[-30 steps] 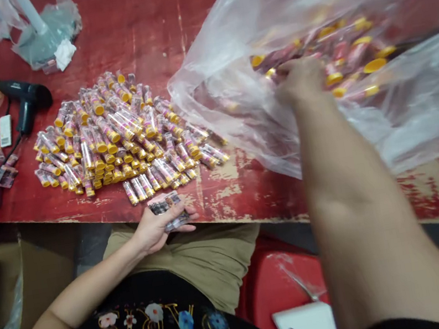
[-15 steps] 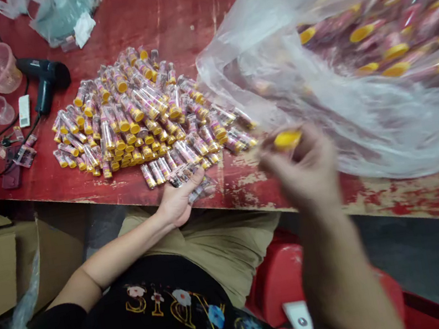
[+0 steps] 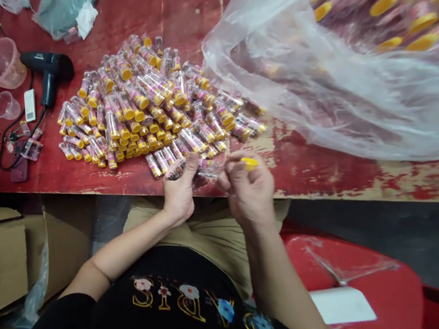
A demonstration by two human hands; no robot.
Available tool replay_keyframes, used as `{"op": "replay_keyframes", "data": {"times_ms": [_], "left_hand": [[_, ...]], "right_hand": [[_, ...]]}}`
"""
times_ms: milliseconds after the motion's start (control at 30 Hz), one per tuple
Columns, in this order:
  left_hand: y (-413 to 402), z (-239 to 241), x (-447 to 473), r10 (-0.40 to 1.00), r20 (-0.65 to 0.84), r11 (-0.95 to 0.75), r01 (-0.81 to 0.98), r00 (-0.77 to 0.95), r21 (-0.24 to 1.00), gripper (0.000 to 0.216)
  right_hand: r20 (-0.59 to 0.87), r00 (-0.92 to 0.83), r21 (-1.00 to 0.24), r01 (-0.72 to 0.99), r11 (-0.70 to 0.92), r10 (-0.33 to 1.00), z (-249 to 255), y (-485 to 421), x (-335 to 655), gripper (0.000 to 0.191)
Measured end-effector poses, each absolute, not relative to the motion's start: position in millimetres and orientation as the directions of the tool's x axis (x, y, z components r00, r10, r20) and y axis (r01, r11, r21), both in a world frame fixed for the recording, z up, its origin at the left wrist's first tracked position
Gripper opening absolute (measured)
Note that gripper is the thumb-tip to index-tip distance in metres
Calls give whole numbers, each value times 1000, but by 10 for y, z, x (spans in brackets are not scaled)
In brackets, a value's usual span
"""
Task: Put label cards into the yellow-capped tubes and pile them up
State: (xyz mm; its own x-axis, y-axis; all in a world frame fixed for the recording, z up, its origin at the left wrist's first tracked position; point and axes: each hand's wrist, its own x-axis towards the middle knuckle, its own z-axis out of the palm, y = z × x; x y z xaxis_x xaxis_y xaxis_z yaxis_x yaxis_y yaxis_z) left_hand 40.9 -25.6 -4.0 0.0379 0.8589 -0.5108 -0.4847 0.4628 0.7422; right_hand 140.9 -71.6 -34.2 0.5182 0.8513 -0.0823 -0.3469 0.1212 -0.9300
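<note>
Yellow-ended, a small piece (image 3: 250, 163) was pinched in the right hand (image 3: 251, 190) near the tabletop (image 3: 333, 187) edge, the left hand (image 3: 180, 196) gripping printed wrappers (image 3: 175, 171) beside heaped tubes (image 3: 151, 88) a knock could have scattered.

A black pistol-shaped dryer (image 3: 48, 68) lies at ten o'clock, brown cardboard box (image 3: 0, 274) at eight, red plastic stool (image 3: 390, 290) at four!

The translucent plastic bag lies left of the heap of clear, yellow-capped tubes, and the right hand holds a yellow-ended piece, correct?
Not quite: in the head view, the translucent plastic bag lies right of the heap of clear, yellow-capped tubes. The right hand does hold a yellow-ended piece.
</note>
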Motion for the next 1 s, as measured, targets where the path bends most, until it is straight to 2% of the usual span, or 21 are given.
{"op": "replay_keyframes", "data": {"times_ms": [200,333,467,567,733,833,900,1000], "left_hand": [[-262,61,318,790,-603,577,-469,112,669,51],[-336,39,301,788,-581,603,-453,204,657,53],[-374,26,306,788,-559,611,-441,259,657,55],[-379,39,315,758,-581,650,-426,297,630,54],[-392,73,315,720,-596,693,-399,355,600,53],[-394,95,289,717,-574,696,-376,395,611,54],[-391,106,269,729,-556,683,-366,399,633,61],[-396,104,253,738,-553,672,-343,387,656,71]], "right_hand": [[46,530,-888,-367,279,847,-15,-961,1554,33],[111,638,-857,-326,398,762,33,-997,1444,30],[113,702,-865,-279,417,703,-80,-976,1397,32],[173,751,-873,-183,452,638,-131,-996,1396,33],[417,757,-848,125,515,502,-194,-1127,1339,37],[464,669,-861,186,474,581,-277,-1260,1308,39],[432,614,-888,161,431,661,-320,-1346,1305,33],[367,576,-926,148,348,731,-316,-1425,1331,42]]}}
